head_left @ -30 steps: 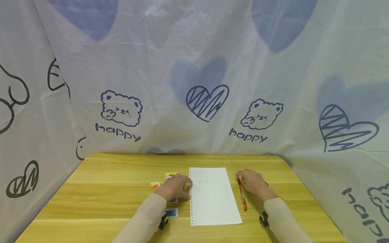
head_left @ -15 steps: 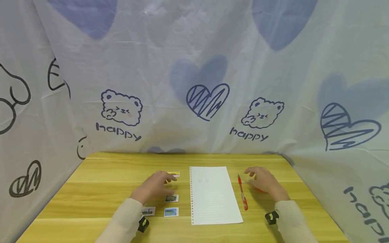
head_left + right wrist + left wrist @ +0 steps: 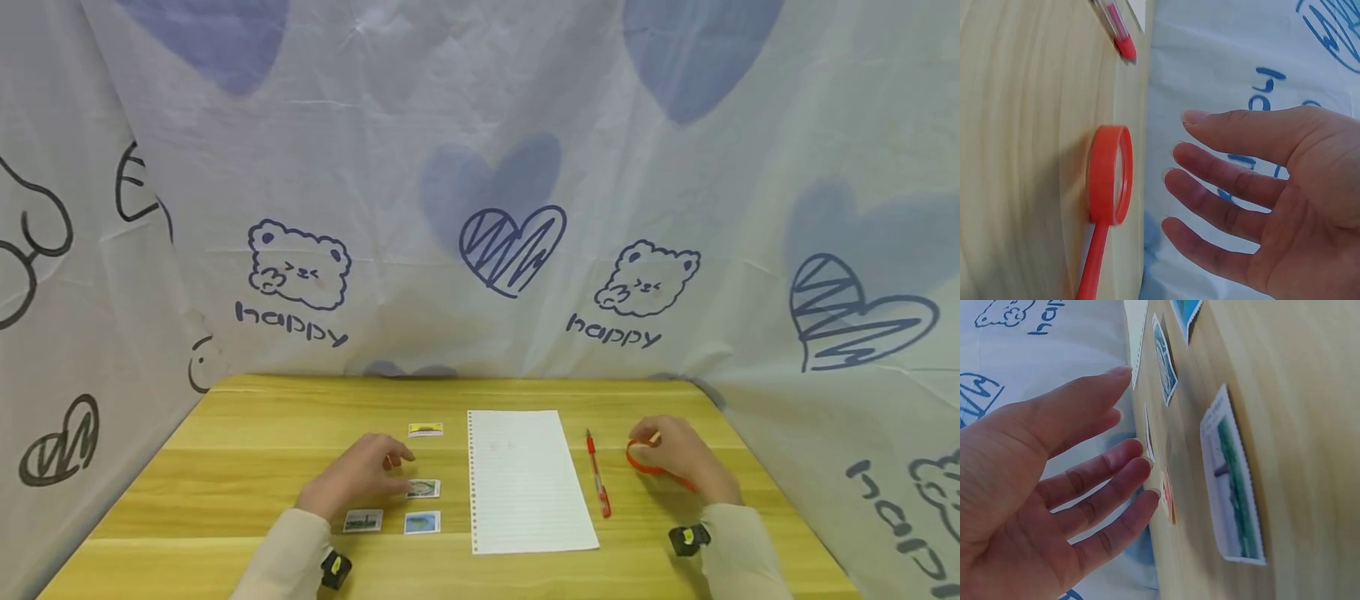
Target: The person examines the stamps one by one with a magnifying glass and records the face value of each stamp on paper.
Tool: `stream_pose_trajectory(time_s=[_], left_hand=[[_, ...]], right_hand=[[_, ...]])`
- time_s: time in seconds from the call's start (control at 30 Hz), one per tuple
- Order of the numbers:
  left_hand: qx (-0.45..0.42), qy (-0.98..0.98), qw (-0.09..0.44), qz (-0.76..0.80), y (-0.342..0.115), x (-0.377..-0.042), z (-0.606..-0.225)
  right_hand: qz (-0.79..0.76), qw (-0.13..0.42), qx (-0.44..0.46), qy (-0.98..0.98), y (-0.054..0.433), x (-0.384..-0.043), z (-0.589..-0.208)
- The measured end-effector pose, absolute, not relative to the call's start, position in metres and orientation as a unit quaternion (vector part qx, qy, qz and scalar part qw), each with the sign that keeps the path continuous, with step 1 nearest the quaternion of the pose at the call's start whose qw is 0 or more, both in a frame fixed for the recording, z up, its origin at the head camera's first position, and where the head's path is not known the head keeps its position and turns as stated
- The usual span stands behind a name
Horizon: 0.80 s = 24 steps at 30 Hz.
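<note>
My left hand (image 3: 360, 473) hovers over several small postage stamps, its fingers loosely bent and holding nothing. A landscape stamp (image 3: 1232, 487) lies nearest the left wrist camera. A grey-green stamp (image 3: 425, 489), a blue stamp (image 3: 422, 522) and a yellow stamp (image 3: 425, 430) lie in a column. An orange-red stamp (image 3: 1168, 497) shows beyond my fingertips in the left wrist view; my hand hides it from the head camera. On the right, my right hand (image 3: 681, 454) is above a red magnifying glass (image 3: 1110, 175), apart from it, with relaxed fingers.
A sheet of lined, perforated-edge paper (image 3: 528, 492) lies mid-table, with faint marks near its top. Beside it is a red pen (image 3: 597, 475), tip pointing away. Patterned white cloth (image 3: 480, 183) hangs behind the wooden table (image 3: 247, 467) and along its sides.
My left hand has drawn back leftward from the paper's edge, uncovering stamps. My right hand has moved right, from beside the pen to over the magnifying glass.
</note>
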<state>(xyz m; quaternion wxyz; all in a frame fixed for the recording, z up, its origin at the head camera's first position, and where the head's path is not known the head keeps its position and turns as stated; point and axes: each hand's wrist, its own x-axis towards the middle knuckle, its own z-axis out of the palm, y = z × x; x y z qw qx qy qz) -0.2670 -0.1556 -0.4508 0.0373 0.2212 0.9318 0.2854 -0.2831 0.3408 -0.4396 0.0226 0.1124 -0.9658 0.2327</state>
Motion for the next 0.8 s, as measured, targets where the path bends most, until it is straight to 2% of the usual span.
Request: stream_pose_trajectory(time_s=[0.43,0.8], left_hand=[[0.207,0.933,0.043,0.292,-0.16,-0.263,-0.457],[0.218,0.926,0.05,0.304,-0.156,-0.262,-0.462]], right_hand=[[0.261,0.017,0.097,-0.96,0.37,-0.277,-0.45],[0.263,0.009,0.077,-0.962,0.376,-0.274,-0.451]])
